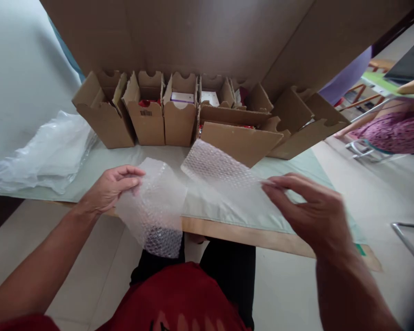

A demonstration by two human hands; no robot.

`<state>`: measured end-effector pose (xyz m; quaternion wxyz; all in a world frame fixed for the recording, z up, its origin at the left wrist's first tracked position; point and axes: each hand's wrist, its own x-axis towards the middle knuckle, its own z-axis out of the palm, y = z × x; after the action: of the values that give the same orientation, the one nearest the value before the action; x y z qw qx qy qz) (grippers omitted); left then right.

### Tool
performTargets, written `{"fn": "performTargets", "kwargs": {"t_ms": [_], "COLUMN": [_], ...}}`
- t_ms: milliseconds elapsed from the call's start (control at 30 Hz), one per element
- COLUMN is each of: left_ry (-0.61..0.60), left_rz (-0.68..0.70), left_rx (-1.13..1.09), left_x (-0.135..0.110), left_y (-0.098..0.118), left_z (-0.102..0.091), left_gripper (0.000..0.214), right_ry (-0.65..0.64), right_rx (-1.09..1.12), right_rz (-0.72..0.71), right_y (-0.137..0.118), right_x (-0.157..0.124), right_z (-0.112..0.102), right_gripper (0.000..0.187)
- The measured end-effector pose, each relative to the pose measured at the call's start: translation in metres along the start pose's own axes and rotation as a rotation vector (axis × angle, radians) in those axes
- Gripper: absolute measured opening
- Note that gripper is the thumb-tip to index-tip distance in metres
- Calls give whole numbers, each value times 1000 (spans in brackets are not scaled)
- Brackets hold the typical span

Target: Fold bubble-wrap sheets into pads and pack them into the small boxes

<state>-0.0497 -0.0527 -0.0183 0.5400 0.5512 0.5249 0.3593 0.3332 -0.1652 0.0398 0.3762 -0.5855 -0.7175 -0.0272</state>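
My left hand (111,187) pinches one edge of a clear bubble wrap sheet (158,207) that droops over the table's front edge toward my lap. My right hand (308,209) pinches the corner of a second bubble wrap piece (221,177), held stretched above the table. Both pieces meet near the middle, and I cannot tell if they are one sheet. Behind them stands a row of small open cardboard boxes (148,115).
A pile of clear plastic bags (44,156) lies at the table's left. A large cardboard sheet (210,37) leans behind the boxes. Tilted open boxes (296,124) crowd the right. Another person in patterned clothing (396,131) sits far right beside metal chair legs. The table has a pale green cover (100,168).
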Motion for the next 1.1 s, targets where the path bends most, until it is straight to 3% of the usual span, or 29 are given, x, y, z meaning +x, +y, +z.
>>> {"fn": "performTargets", "kwargs": {"t_ms": [100,200,267,367,467,533,600,733,867,1100], "left_ry": [51,114,78,10,-37,-64,-76,-87,-51,-132], "left_rz": [78,73,36,-86,-274,-346,-347,-242,-135,-123], "left_rx": [47,108,154,148,24,-24,13,263,498,644], "left_x": [20,37,43,45,41,37,34,29,28,39], "left_y": [-3,-15,-25,-38,-45,-47,-49,-49,-46,-44], "left_z": [14,6,-8,-31,-48,-55,-59,-59,-54,-50], "left_gripper": [29,30,32,37,60,68,63,40,35,25], "right_ry": [110,75,-4,-121,-226,-288,-314,-269,-200,-157], "right_rx": [-125,-98,-34,-10,-51,-78,-96,-84,-19,106], "right_rz": [-168,-281,-330,-432,-510,-526,-521,-505,-504,-510], "right_y": [-30,-54,-67,-82,-95,-102,-108,-115,-117,-105], "right_x": [3,-1,-7,-20,-33,-40,-44,-47,-53,-77], "right_z": [-24,-13,15,74,132,159,176,184,184,198], "right_gripper": [11,16,13,15,22,22,20,20,19,15]}}
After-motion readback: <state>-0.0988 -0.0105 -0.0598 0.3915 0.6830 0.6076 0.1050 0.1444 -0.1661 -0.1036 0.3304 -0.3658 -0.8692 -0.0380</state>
